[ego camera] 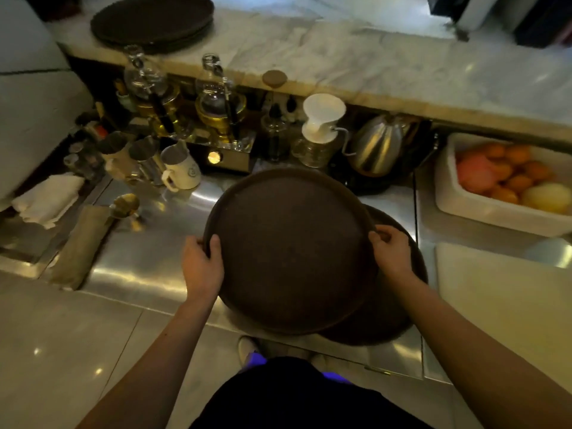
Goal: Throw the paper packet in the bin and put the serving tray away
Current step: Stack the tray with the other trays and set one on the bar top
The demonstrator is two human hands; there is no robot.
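Both grips clamped on the round serving tray [291, 252] — left hand [202, 261] on its left rim, right hand [391, 255] on its right rim. Held over the steel table [139, 274], overlapping a second dark tray [393, 317] — kettle [379, 147] just beyond.

My one camera sits on my head, looking forward and steeply down past my chest and forearms. It faces the shiny steel counter [148, 274] close below me, with the white marble ledge [371, 57] farther beyond, near the frame's top.
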